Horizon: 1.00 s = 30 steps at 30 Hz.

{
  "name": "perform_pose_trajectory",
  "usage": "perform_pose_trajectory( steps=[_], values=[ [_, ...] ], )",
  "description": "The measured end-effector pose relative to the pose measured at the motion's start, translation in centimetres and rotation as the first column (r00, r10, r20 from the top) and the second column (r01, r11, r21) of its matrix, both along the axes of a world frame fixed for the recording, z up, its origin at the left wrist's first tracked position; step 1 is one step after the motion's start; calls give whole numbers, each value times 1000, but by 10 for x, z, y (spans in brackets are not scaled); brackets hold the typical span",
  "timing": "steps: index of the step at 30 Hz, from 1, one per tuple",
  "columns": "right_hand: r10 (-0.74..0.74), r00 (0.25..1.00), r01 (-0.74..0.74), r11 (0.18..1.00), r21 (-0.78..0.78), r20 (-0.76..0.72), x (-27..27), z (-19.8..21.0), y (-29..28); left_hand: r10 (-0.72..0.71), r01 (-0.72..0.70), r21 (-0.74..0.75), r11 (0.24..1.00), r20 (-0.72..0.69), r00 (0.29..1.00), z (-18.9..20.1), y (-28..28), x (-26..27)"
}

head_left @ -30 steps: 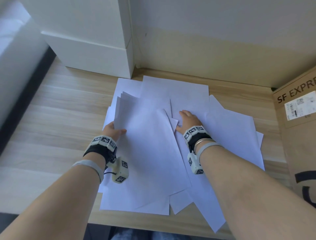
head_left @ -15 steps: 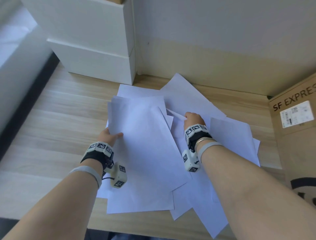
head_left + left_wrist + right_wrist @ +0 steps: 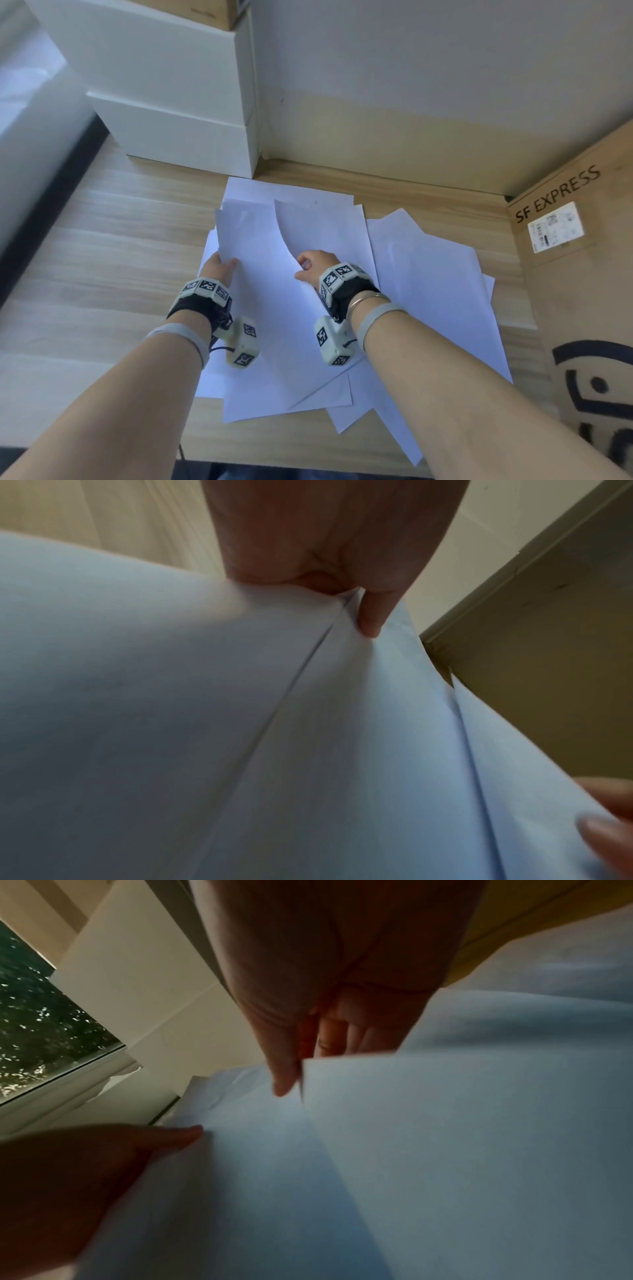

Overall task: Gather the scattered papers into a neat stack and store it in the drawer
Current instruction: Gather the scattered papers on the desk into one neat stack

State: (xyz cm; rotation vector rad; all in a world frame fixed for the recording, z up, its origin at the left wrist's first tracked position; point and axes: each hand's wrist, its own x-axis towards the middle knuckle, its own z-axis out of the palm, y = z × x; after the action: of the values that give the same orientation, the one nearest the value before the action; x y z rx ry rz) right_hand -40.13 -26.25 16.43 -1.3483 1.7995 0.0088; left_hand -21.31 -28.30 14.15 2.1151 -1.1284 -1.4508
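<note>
Several white paper sheets (image 3: 270,308) lie overlapped on the wooden desk (image 3: 102,257). My left hand (image 3: 219,265) grips the left edge of a bundle of sheets, thumb on top; the left wrist view shows that thumb (image 3: 371,615) pressed on the paper (image 3: 240,737). My right hand (image 3: 310,265) pinches the left edge of a sheet (image 3: 325,233) lying over the bundle, and the right wrist view shows its thumb (image 3: 284,1074) and fingers around that sheet's edge (image 3: 445,1123). More loose sheets (image 3: 431,284) fan out to the right. The white drawer unit (image 3: 178,137) stands at the back left.
A tall cardboard box (image 3: 582,274) marked SF EXPRESS stands at the right, close to the loose sheets. The wall (image 3: 411,102) runs behind the papers. A window ledge (image 3: 34,120) lies at the left. Bare desk shows left of the papers.
My right hand has drawn a sheet from the right onto the bundle held by my left hand. Both hands are closer together, and the far sheets now lie straighter.
</note>
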Motion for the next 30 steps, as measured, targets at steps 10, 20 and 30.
perform_pose_trajectory(
  steps=[10,20,30],
  values=[
    [-476,813,501,865,-14,-335,-62,-13,17,33,0,126,992,-258,966,-57,5,28],
    [-274,938,279,960,-6,-214,-39,-28,29,-111,107,-28,994,-166,980,-7,21,-12],
    [-565,807,574,819,-2,175,-49,-17,30,-30,-6,-148,989,-241,970,11,21,-13]
  ],
)
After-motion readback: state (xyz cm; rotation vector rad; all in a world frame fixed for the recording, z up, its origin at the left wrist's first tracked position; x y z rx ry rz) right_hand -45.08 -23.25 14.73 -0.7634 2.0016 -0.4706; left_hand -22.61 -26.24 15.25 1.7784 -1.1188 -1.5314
